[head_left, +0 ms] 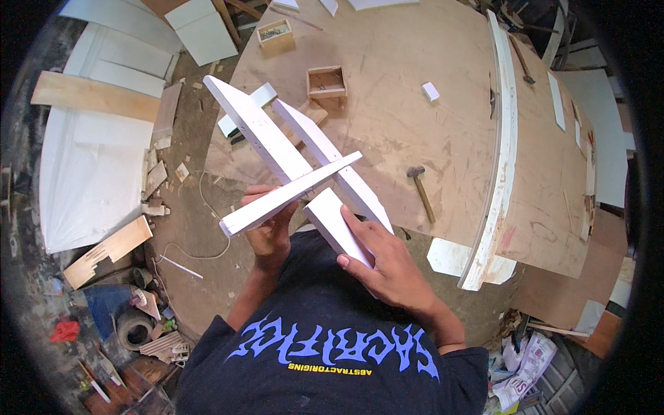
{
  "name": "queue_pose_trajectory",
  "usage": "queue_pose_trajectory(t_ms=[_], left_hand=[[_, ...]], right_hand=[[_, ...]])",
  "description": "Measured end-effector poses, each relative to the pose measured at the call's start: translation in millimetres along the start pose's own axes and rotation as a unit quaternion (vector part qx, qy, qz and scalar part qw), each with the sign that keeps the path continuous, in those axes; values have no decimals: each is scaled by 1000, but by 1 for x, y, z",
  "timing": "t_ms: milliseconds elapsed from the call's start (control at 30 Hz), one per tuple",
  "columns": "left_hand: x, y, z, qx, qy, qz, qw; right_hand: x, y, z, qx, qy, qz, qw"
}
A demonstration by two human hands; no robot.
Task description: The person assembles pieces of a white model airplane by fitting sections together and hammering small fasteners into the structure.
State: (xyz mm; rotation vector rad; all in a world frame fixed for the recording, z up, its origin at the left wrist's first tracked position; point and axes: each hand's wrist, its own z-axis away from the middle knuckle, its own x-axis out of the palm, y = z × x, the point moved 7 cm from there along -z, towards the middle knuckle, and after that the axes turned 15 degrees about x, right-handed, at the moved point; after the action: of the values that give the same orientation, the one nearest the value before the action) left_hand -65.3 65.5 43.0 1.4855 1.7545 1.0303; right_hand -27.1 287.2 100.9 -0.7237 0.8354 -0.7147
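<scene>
I hold a white wooden frame (259,135) of long narrow boards up in front of my body, tilted, near the table's front edge. A white crosspiece (287,194) passes over the longer boards. My left hand (270,232) is closed around the frame from beneath the crosspiece's left part; some fingers are hidden behind the wood. Against the near board end (339,225), my right hand (387,266) is closed, thumb on its near side and fingers on the far side. How the boards are joined cannot be made out.
A hammer (420,194) lies on the wooden table (429,131), right of the frame. Two small open wooden boxes (326,83) and a small white block (430,91) sit farther back. One long white strip (499,159) runs along the right side. Scraps and a cord (207,256) litter the left floor.
</scene>
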Motion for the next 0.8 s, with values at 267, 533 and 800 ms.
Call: queue_pose_trajectory(t_ms=[267,533,800], left_hand=[[-2,12,-3,88,-36,-53,994],[-11,14,1,104,-19,-66,992],[-11,19,-4,111,-10,-30,993]], right_hand=[[4,5,0,-28,49,-11,998],[8,1,1,-25,49,-14,998],[11,-1,2,-31,62,-21,997]])
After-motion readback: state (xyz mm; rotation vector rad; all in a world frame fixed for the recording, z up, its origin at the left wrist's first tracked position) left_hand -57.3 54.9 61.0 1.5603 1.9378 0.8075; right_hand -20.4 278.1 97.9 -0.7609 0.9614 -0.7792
